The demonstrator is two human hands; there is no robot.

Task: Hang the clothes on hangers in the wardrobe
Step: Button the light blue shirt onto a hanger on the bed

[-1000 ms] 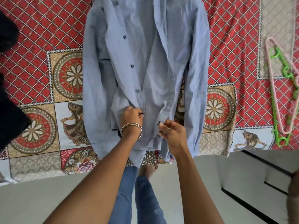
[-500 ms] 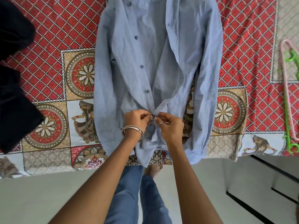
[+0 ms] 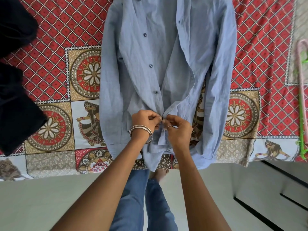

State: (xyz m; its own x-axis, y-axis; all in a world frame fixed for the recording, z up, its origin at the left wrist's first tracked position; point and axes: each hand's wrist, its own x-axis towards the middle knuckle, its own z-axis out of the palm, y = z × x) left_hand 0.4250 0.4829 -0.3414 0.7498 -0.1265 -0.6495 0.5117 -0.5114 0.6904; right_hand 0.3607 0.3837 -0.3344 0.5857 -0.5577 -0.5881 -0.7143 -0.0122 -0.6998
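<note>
You are pinching the bottom of the blue shirt (image 3: 150, 55), lying on the bed (image 3: 66, 39), with your left hand (image 3: 145, 121) and right hand (image 3: 178, 129), doing up a low button, while the hangers (image 3: 302, 97) are waiting far right, so hanging is not yet done.

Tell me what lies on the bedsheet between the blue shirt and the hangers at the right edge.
Nothing: in the head view, only bare patterned bedsheet separates the blue shirt from the pink hanger and green hanger.
</note>
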